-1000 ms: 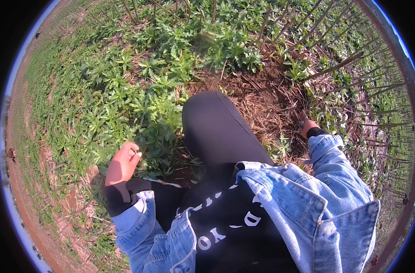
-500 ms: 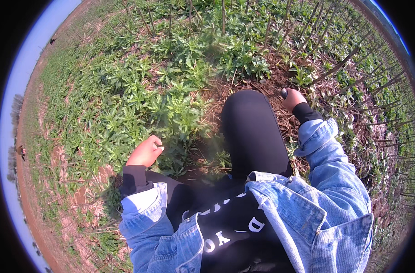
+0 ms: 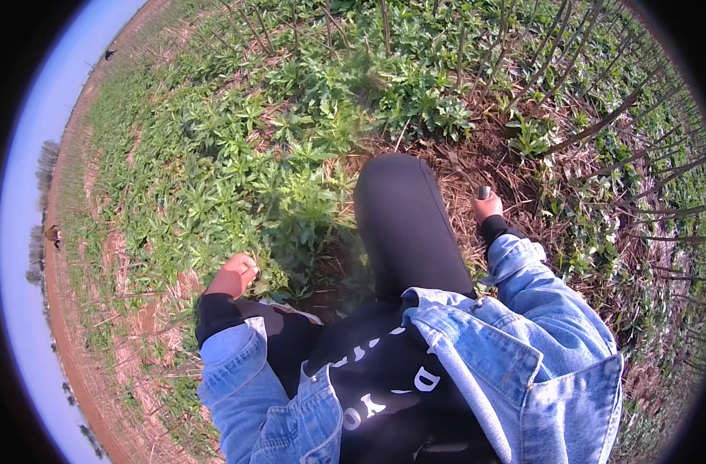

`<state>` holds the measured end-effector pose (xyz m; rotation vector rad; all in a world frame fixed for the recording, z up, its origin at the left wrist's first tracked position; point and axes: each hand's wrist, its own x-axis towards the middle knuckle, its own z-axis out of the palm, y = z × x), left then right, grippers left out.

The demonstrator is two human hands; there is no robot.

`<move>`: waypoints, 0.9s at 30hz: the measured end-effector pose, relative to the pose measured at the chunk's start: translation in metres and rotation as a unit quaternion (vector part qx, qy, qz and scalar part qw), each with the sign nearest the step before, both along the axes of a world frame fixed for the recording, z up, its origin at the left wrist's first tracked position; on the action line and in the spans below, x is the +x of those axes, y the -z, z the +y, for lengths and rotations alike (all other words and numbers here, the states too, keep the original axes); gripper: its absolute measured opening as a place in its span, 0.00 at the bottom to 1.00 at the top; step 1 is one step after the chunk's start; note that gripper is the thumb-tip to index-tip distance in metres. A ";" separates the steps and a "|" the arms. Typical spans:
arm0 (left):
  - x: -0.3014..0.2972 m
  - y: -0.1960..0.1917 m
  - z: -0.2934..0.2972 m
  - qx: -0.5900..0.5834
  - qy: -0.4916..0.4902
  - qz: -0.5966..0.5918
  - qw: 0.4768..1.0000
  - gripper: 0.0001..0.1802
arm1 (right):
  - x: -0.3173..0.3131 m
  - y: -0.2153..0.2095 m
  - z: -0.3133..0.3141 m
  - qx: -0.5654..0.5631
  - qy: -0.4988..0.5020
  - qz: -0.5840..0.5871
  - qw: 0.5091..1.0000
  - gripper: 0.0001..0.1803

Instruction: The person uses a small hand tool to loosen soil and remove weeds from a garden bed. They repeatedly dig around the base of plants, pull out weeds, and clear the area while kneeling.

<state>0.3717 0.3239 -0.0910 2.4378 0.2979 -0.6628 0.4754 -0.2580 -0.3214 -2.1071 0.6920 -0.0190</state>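
My left hand [image 3: 233,277] is closed, knuckles up, just above low leafy green plants [image 3: 287,197] on the left. Its fingers curl inward, and whatever may lie in them is too small to make out. To the right of my bent knee [image 3: 399,220], my right hand [image 3: 488,207] is wrapped round a dark handle [image 3: 484,192]. Only the handle's rounded, shiny end shows above the fist; the rest is hidden. Beneath that hand lie dry straw and brown soil [image 3: 496,147].
Thin bare stalks [image 3: 612,116] stick up at the right and along the far side. A leafy clump [image 3: 529,138] grows beside the dug soil. Dry straw litter [image 3: 121,290] covers ground at far left, and a small distant figure [image 3: 55,237] is near the field's edge.
My right hand has come back toward my body, its handle end now pointing up. The left hand has shifted slightly left and nearer. The whole view has turned a little.
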 end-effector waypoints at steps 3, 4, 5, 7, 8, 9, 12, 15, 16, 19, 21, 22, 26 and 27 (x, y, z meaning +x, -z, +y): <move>0.013 -0.041 -0.029 0.004 -0.011 0.079 0.997 0.09 | -0.003 -0.001 0.007 0.132 0.001 0.003 0.991 0.10; 0.022 -0.057 -0.036 0.018 0.039 0.059 0.997 0.09 | -0.007 -0.002 0.010 0.205 0.007 0.036 0.978 0.11; 0.032 -0.073 -0.044 0.022 0.075 0.048 0.996 0.11 | -0.010 -0.003 0.013 0.236 0.025 0.095 0.967 0.11; 0.052 -0.096 -0.058 0.003 0.093 -0.066 0.993 0.11 | -0.019 -0.006 0.019 0.234 -0.023 0.155 0.960 0.12; 0.063 -0.099 -0.066 -0.030 0.126 -0.152 0.980 0.12 | -0.021 -0.007 0.022 0.239 -0.011 0.162 0.957 0.13; 0.078 -0.096 -0.076 -0.011 0.109 -0.136 0.985 0.12 | -0.023 -0.008 0.023 0.148 -0.029 0.179 0.972 0.12; 0.117 -0.072 -0.097 -0.016 0.138 -0.118 0.983 0.13 | -0.025 -0.012 0.022 0.116 -0.035 0.164 0.979 0.12; 0.148 -0.030 -0.123 0.062 0.232 -0.020 0.971 0.13 | -0.027 -0.017 0.011 0.022 -0.072 0.134 0.988 0.11; 0.156 -0.017 -0.132 0.082 0.251 -0.018 0.964 0.11 | -0.029 -0.017 0.006 -0.006 -0.091 0.121 0.988 0.11; 0.182 0.012 -0.144 0.015 0.326 -0.056 0.944 0.12 | -0.031 -0.015 -0.008 -0.100 -0.163 0.064 0.980 0.10; 0.199 0.025 -0.141 -0.074 0.306 -0.055 0.948 0.12 | -0.026 -0.010 -0.011 -0.156 -0.206 0.010 0.966 0.09; 0.203 0.031 -0.137 -0.114 0.286 -0.066 0.949 0.12 | -0.022 -0.008 -0.010 -0.184 -0.222 -0.015 0.957 0.09; 0.208 0.048 -0.124 0.091 0.322 0.031 0.942 0.13 | 0.009 -0.006 0.005 -0.233 -0.219 -0.078 0.944 0.08; 0.213 0.050 -0.124 0.093 0.349 0.101 0.927 0.14 | 0.015 -0.010 0.009 -0.198 -0.194 -0.065 0.959 0.08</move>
